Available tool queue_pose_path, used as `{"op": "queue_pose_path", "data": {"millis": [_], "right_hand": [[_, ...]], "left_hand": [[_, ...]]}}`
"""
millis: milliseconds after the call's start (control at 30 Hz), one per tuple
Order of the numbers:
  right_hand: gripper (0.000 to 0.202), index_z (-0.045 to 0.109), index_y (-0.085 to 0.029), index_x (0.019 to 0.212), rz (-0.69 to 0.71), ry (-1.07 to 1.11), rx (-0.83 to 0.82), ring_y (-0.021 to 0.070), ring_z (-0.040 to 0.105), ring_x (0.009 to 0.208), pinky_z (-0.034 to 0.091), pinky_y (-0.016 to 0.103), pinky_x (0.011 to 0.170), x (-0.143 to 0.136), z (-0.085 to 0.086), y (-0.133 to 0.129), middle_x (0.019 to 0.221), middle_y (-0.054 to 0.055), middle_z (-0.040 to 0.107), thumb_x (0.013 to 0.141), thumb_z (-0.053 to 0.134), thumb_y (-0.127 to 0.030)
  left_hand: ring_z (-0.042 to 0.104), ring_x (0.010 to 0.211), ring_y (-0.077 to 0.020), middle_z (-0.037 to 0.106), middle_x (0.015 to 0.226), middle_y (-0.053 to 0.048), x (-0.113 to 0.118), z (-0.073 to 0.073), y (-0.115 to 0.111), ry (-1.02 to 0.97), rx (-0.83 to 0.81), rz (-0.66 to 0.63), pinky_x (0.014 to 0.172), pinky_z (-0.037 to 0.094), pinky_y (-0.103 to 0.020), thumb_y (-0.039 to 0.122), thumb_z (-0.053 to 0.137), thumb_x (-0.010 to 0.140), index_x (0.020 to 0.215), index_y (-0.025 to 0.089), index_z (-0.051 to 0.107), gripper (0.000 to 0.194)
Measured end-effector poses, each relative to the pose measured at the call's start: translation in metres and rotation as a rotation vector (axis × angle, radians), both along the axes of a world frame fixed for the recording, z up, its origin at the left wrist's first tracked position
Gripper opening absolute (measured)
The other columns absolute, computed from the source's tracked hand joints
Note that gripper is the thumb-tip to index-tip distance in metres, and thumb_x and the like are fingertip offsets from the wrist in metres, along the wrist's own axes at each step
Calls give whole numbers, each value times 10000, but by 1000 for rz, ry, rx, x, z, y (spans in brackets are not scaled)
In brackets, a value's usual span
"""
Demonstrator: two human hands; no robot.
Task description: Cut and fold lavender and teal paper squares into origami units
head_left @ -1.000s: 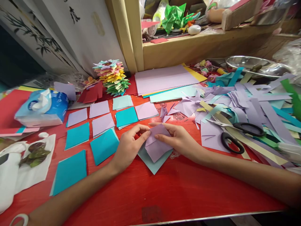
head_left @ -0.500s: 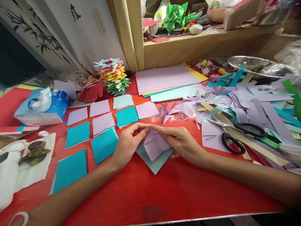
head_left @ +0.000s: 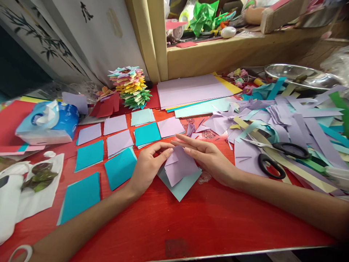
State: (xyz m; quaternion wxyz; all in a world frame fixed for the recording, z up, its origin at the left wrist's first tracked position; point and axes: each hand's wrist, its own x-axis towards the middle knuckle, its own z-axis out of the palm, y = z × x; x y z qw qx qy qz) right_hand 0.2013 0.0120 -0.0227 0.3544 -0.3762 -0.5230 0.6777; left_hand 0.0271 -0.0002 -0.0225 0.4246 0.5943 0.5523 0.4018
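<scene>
A partly folded sheet of light purple paper (head_left: pixel 181 169) is tilted up over a pale blue-green paper square (head_left: pixel 180 191) on the table. My left hand (head_left: pixel 149 163) pinches its upper left corner between thumb and fingers. On the other side, my right hand (head_left: pixel 211 158) has its thumb on the upper right of the sheet, with the fingers stretched out behind its top edge. Just beyond the right fingertips lies a folded purple paper piece (head_left: pixel 191 129), partly hidden. Stacks of teal paper squares (head_left: pixel 120 168) and purple paper squares (head_left: pixel 120 142) lie left of my hands.
Scissors (head_left: pixel 272 171) with black handles lie at right among paper strips (head_left: pixel 297 134). Large paper sheets (head_left: pixel 193 91) and a colourful paper tower (head_left: pixel 131 87) stand at the back. A tissue pack (head_left: pixel 49 123) sits at left, a metal bowl (head_left: pixel 302 74) at back right.
My right hand's fingers have lifted and spread from the top edge, and its thumb now shows on the paper. The left hand keeps its pinch.
</scene>
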Motion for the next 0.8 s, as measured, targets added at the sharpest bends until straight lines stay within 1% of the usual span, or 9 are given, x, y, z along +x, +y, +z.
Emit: {"op": "queue_pose_path", "data": {"millis": [100, 233, 267, 333, 400, 467, 533, 667, 800], "right_hand": [[482, 447, -300, 1293, 23, 28, -36, 135, 602, 864, 538, 221, 581, -1, 2, 0, 1328, -11, 482, 821, 533, -249], [385, 542, -262, 1213, 35, 145, -130, 127, 589, 933, 523, 205, 681, -1, -4, 2, 1235, 19, 562, 829, 536, -259], [362, 564, -255, 1191, 46, 161, -149, 117, 597, 896, 518, 194, 665, -1, -5, 3, 1166, 27, 602, 830, 537, -267], [368, 562, -265, 1198, 92, 129, -159, 80, 589, 662, 481, 163, 502, 0, -6, 4, 918, 21, 662, 833, 535, -297], [418, 520, -281, 1245, 138, 37, -123, 40, 432, 409, 345, 139, 322, 1, -5, 3, 632, -30, 586, 831, 532, -336], [448, 497, -278, 1269, 146, -64, -69, 27, 296, 333, 255, 133, 265, 2, -3, 3, 501, -72, 457, 829, 527, -362], [437, 513, -266, 1257, 128, -128, -30, 29, 302, 342, 274, 130, 269, 1, -2, 2, 490, -75, 419, 833, 516, -372], [437, 528, -247, 1245, 119, -175, -7, 40, 376, 361, 314, 134, 269, 1, -2, 1, 516, -58, 453, 846, 483, -418], [457, 507, -229, 1266, 108, -183, 35, 39, 386, 354, 326, 132, 269, 2, -2, 1, 504, -59, 444, 850, 488, -419]], "left_hand": [[575, 835, -166, 665, 973, -20, -1, 0, 0, 10, 13, -3, 719, 451, -254, 385, 558, 791, 943, 214, 659, 250], [571, 840, -165, 662, 975, -15, -2, 0, 0, 23, 28, -9, 722, 441, -260, 379, 562, 795, 935, 220, 659, 233], [570, 849, -165, 661, 976, -13, -2, 1, -1, 23, 34, -9, 728, 439, -261, 375, 561, 797, 932, 223, 660, 226], [567, 860, -165, 659, 974, -12, -1, 2, -1, 22, 45, -11, 737, 435, -264, 368, 559, 802, 931, 226, 662, 218], [565, 854, -163, 658, 968, -13, -1, 2, -2, 21, 49, -16, 736, 431, -266, 364, 556, 805, 936, 227, 662, 217], [563, 855, -162, 657, 961, -15, -1, 2, -2, 16, 47, -22, 742, 429, -268, 361, 555, 808, 938, 223, 663, 218], [563, 856, -162, 656, 944, -12, -1, 2, -2, 14, 45, -28, 735, 427, -266, 360, 556, 809, 937, 223, 665, 216], [561, 851, -152, 654, 911, 6, -1, 2, -2, 27, 51, -33, 718, 426, -254, 355, 556, 811, 943, 239, 662, 205], [554, 926, -149, 648, 963, 13, 0, 3, -4, 32, 82, -48, 773, 427, -243, 329, 559, 815, 959, 241, 649, 192]]}}
